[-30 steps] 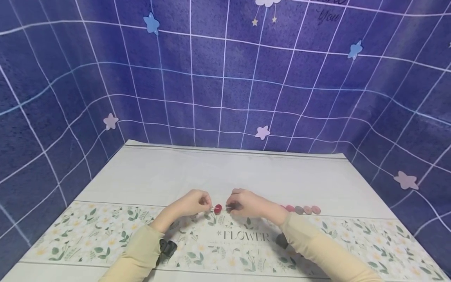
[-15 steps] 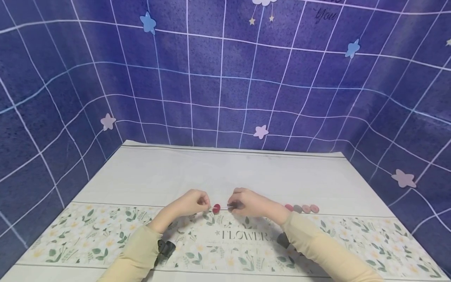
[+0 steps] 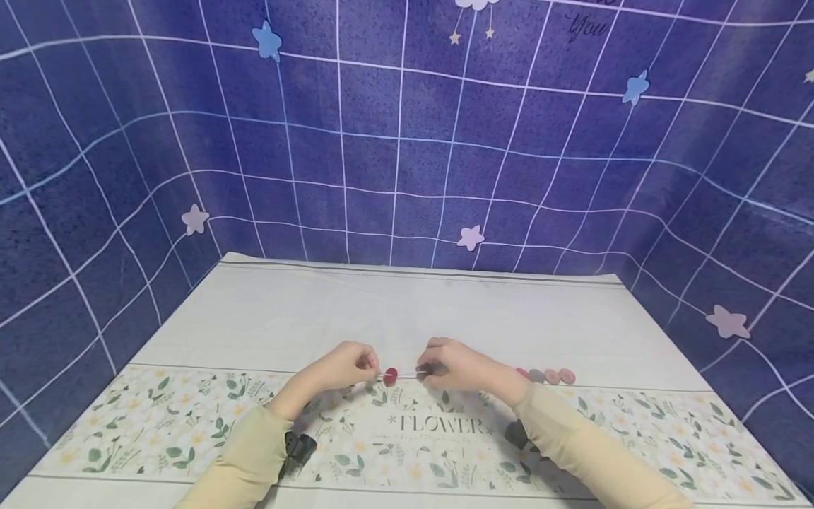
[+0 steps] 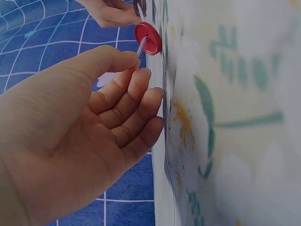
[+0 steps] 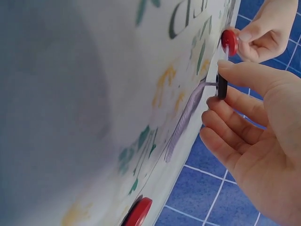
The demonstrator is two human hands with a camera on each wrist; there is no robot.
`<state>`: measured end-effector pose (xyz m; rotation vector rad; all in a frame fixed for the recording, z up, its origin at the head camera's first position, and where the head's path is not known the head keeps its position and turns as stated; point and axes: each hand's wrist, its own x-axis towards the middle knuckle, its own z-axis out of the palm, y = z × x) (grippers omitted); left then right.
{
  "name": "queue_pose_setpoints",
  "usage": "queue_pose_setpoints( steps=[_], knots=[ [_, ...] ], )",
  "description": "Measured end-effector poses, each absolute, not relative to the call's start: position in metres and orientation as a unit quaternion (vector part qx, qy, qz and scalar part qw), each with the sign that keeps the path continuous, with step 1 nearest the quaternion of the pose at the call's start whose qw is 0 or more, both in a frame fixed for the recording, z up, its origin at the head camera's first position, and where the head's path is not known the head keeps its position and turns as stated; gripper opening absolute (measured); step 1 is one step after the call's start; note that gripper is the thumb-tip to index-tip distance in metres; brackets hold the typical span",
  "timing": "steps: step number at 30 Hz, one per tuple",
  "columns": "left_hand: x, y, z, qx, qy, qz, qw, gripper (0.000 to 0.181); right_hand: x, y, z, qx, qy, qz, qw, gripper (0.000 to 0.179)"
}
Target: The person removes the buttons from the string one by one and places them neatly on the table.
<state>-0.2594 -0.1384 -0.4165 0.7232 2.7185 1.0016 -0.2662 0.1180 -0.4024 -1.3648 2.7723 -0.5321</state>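
Note:
A pale cord (image 4: 141,46) runs through a red button (image 4: 147,38), which hangs between the two hands in the head view. My left hand (image 3: 348,366) pinches the cord with thumb and index finger, just left of that button. On the other side, my right hand (image 3: 459,364) pinches a dark button (image 5: 222,86) by its edge. The cord passes through the dark button, and a loose cord tail (image 5: 184,120) trails from it over the tablecloth in the right wrist view. The other fingers of both hands are loosely curled.
Right of the right hand, a row of loose buttons lies on the floral cloth: a red button (image 3: 522,373), a grey button (image 3: 537,376) and two pink buttons (image 3: 559,377). A blue gridded curtain (image 3: 407,141) stands behind and beside the white table (image 3: 407,304).
My right hand has shifted slightly right with the dark button, widening the gap to the red button. The left hand keeps its pinch on the cord.

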Motion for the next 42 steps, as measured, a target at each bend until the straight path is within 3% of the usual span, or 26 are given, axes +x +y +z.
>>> queue_pose_setpoints(
  steps=[16, 42],
  knots=[
    [-0.260, -0.139, -0.416, 0.235, 0.908, 0.336, 0.084, 0.005, -0.262, 0.126, -0.399, -0.410, 0.896, -0.169, 0.036, 0.029],
    [-0.259, -0.139, -0.414, 0.242, 0.907, 0.334, 0.084, 0.004, -0.263, 0.142, -0.399, -0.426, 0.888, -0.173, 0.003, 0.028]
  ],
)
